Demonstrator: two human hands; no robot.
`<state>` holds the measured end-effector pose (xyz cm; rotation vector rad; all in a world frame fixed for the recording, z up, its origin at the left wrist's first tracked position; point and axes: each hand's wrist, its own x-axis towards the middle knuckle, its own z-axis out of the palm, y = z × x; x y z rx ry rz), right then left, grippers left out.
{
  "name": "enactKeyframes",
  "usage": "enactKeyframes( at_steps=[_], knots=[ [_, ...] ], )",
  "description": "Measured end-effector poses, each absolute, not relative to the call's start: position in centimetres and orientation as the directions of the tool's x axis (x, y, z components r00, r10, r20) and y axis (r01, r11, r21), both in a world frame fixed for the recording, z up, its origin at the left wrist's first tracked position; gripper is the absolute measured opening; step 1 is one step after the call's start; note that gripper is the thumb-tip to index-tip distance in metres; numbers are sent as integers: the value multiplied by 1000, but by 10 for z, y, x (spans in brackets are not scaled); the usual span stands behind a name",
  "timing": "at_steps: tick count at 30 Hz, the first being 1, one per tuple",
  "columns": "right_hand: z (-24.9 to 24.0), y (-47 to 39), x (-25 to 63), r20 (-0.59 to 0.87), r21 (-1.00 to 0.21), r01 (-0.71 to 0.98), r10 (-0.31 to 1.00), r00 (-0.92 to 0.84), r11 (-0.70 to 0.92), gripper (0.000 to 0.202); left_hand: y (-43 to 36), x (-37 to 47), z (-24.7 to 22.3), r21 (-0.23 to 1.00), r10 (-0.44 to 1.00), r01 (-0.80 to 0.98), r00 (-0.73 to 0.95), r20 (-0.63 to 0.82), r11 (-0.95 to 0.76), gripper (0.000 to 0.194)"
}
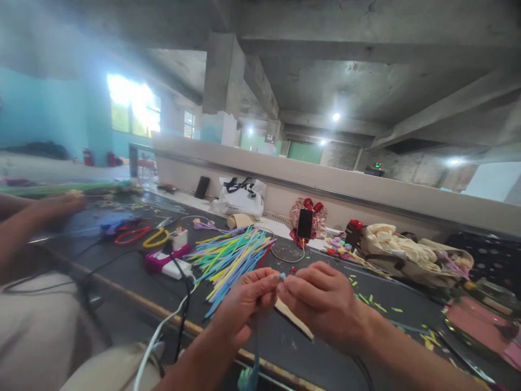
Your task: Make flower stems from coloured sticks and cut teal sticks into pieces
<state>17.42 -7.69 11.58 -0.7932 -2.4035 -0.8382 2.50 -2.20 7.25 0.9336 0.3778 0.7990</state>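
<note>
My left hand [254,290] and my right hand [319,296] meet above the front of the dark table. Both are closed, fingertips pinching a small curled end of a blue pipe cleaner [282,276] between them. A bluish strip [255,350] hangs below my left hand, with a pale green tip past the table edge; whether it joins the pinched piece is hidden. Just behind my left hand lies a loose bundle of pipe cleaners [234,258] in blue, yellow, green and lilac. A flat wooden-looking piece [295,319] rests under my right hand.
At left are a co-worker's hand [61,212], red-handled scissors [132,235], yellow-handled scissors [157,238] and a power strip [175,266] with cables. Behind stand a phone [304,224] and a white bag [240,198]. A fabric-filled basket [407,255], a jar [480,312] and scraps [378,307] lie right.
</note>
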Motion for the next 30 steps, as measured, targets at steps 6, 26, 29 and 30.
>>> enactKeyframes(
  at_steps=[6, 26, 29, 30],
  knots=[
    [112, -69, 182, 668, -95, 689, 559, -491, 719, 13, -21, 32, 71, 815, 810, -491, 584, 47, 306, 19],
    [125, -69, 182, 353, 407, 701, 607, -712, 585, 15, -19, 31, 67, 948, 828, -305, 552, 94, 96, 28],
    [136, -75, 181, 240, 604, 497, 453, -859, 622, 17, -18, 29, 61, 921, 697, -293, 716, 33, 258, 26],
    [140, -78, 180, 229, 637, 440, 390, -892, 632, 18, -19, 29, 57, 890, 626, -301, 779, 23, 342, 26]
  ],
)
